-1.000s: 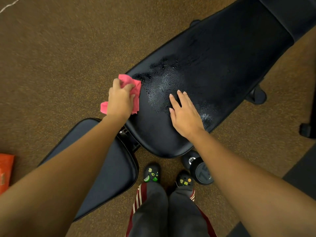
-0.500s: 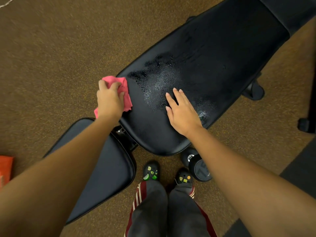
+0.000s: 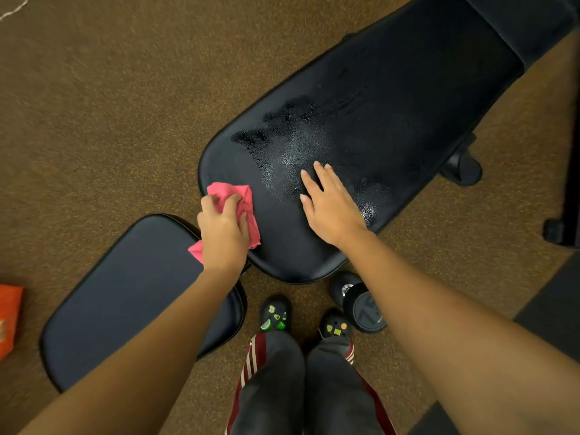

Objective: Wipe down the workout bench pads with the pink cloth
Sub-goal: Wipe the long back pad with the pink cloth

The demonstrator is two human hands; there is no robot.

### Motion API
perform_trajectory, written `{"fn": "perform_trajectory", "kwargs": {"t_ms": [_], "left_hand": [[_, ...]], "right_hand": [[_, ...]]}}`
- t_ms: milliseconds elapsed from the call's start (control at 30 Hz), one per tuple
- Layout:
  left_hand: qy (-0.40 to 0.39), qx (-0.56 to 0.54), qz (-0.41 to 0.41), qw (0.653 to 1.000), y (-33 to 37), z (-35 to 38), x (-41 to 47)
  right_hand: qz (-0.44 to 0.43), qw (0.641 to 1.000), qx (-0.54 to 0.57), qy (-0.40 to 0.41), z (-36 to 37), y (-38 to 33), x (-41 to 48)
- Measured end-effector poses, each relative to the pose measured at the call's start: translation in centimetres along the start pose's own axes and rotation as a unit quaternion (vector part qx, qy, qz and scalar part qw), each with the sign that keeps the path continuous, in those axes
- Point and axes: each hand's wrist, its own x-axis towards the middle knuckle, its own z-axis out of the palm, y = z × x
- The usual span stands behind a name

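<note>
Head view: left grip is clamped on the pink cloth, pressing it to the long back pad's edge. Right grip lies flat, fingers apart, on the pad just right of it. Risk: the right grip may slip on the beaded wet patch at its fingertips, and a bunched cloth would likely smear droplets rather than lift them. Cloth appears crumpled, one corner trailing below the left grip.

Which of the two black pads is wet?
The long pad, the upper right one: droplets glisten across its near half. The smaller pad at lower left looks dry and matte.
</note>
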Motion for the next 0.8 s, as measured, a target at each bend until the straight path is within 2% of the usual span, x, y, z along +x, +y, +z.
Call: {"fn": "perform_trajectory", "kwargs": {"t_ms": [100, 167, 233, 300, 367, 433, 467, 500, 533, 600, 633, 700, 733, 800], "left_hand": [[-0.035, -0.027, -0.010, 0.999, 1.0, 0.0, -1.0], [-0.073, -0.076, 0.011, 0.994, 1.8, -0.3, -2.0], [-0.094, -0.150, 0.002, 0.984, 3.1, -0.7, -2.9], [-0.078, -0.246, -0.045, 0.965, 4.9, -0.9, -3.4], [-0.066, -0.376, -0.142, 0.913, 7.1, -1.3, -3.3], [-0.070, -0.463, -0.219, 0.856, 8.7, -1.6, -3.1], [-0.074, -0.477, -0.231, 0.845, 9.3, -1.6, -3.0], [-0.082, -0.475, -0.220, 0.848, 9.5, -1.6, -2.9], [-0.094, -0.460, -0.194, 0.862, 9.6, -1.4, -2.8], [-0.112, -0.390, -0.126, 0.905, 9.2, -1.1, -2.9], [-0.107, -0.332, -0.095, 0.932, 8.6, -0.7, -2.9], [-0.103, -0.167, -0.051, 0.979, 7.3, -0.2, -2.8], [-0.113, -0.082, -0.044, 0.989, 6.6, -0.2, -2.8], [-0.161, 0.034, -0.039, 0.986, 5.5, -0.2, -2.6]], "right_hand": [[0.029, 0.998, 0.052, 0.006, 0.1, -0.6, -0.2], [0.044, 0.990, 0.127, 0.045, 0.1, -1.5, -0.5], [0.066, 0.966, 0.236, 0.080, -0.1, -2.6, -1.1], [0.103, 0.929, 0.349, 0.063, -0.4, -3.6, -1.7], [0.159, 0.858, 0.488, -0.007, -1.0, -4.4, -2.4], [0.194, 0.753, 0.627, -0.045, -1.4, -4.3, -3.1], [0.193, 0.712, 0.674, -0.044, -1.5, -3.8, -3.4], [0.187, 0.696, 0.692, -0.033, -1.6, -3.3, -3.6], [0.182, 0.705, 0.685, -0.013, -1.7, -2.6, -3.9], [0.189, 0.779, 0.596, 0.048, -2.2, -1.2, -4.5], [0.195, 0.816, 0.537, 0.093, -2.4, -0.5, -4.7], [0.204, 0.864, 0.420, 0.187, -2.8, 1.5, -4.9], [0.202, 0.879, 0.368, 0.225, -2.9, 2.6, -4.9], [0.184, 0.909, 0.278, 0.250, -2.7, 4.8, -4.7]]}}
